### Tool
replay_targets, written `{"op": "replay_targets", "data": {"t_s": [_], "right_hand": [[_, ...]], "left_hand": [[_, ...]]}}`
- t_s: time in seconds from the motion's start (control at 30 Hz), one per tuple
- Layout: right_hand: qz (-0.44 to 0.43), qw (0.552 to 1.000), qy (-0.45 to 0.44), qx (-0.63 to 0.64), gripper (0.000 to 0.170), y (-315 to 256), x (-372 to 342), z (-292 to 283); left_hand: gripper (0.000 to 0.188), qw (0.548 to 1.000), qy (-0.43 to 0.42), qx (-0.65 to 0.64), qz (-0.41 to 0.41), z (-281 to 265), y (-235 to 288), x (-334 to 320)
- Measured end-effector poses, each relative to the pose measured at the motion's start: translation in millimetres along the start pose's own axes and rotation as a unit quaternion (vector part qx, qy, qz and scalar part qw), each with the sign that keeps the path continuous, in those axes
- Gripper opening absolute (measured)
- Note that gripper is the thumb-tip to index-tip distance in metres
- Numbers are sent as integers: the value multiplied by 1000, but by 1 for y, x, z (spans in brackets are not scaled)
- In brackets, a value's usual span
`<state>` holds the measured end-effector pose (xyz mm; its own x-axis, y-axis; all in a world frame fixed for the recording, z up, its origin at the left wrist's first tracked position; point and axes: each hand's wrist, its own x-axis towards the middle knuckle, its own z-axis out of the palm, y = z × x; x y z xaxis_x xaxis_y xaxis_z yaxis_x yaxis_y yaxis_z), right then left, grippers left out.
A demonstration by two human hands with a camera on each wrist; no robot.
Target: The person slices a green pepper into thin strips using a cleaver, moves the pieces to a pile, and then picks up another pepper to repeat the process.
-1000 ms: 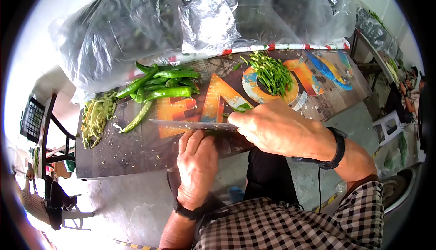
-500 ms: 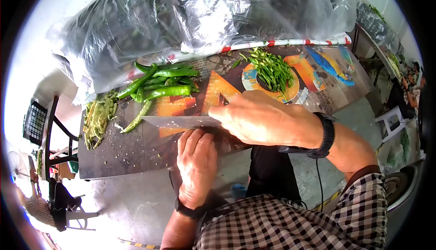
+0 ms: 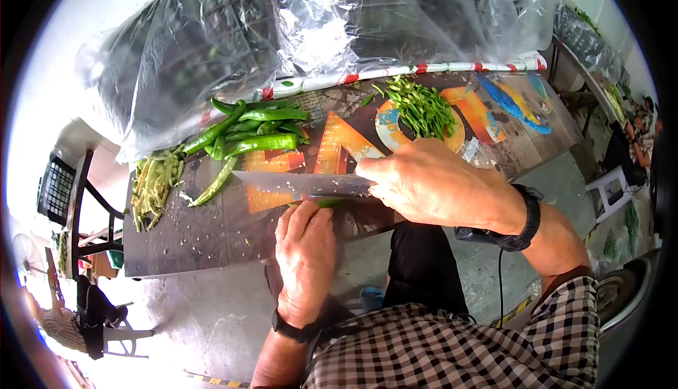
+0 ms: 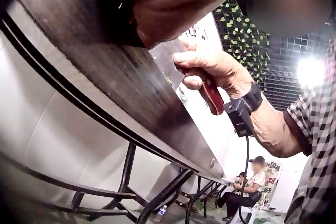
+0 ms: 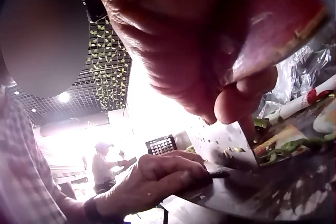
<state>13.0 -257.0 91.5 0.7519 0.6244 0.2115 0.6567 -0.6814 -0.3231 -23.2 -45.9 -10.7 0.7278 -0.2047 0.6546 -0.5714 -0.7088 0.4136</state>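
My right hand grips a broad kitchen knife by its reddish handle; its seed-flecked blade points left, just beyond the left fingertips. My left hand holds a green pepper down near the table's front edge, fingers bent over it and hiding most of it. Whole long green peppers lie in a heap at the back left. Pale cores and seeds are piled left of them, with a light green pepper piece in between. Cut green shreds form a mound behind my right hand.
Clear plastic sheeting covers a long bulky row along the back of the printed wooden table. A black crate stands on another table at far left. Other people sit at both sides. A cable hangs below my right wrist.
The knife shifted left with my right hand, then back right, and its blade now sits slightly farther from me. My left hand stays nearly in place, and the green pepper shows beside its fingertips.
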Motion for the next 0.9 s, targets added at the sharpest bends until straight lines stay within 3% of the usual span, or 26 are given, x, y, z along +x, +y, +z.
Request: {"op": "replay_targets", "data": {"t_s": [0.43, 0.53, 0.57, 0.67, 0.77, 0.9], "right_hand": [[-30, 998, -55, 23, 7, -4, 19, 5], [-86, 996, 4, 2, 9, -6, 30, 23], [-130, 990, 60, 2, 10, -1, 30, 33], [-106, 993, 44, 8, 9, -5, 23, 24], [-16, 1000, -16, -6, 7, -4, 11, 10], [17, 1000, 24, 9, 7, 7, -2, 9]], "left_hand": [[18, 1000, 3, -13, -10, -1, -2, 0], [18, 1000, -1, -10, -9, -1, -2, 2], [18, 1000, -4, -9, -11, -2, -2, 2], [18, 1000, -10, -11, -5, -3, -4, 1], [21, 1000, 5, -1, 8, 0, -7, -2], [18, 1000, 9, -18, -3, 0, -4, -2]]}}
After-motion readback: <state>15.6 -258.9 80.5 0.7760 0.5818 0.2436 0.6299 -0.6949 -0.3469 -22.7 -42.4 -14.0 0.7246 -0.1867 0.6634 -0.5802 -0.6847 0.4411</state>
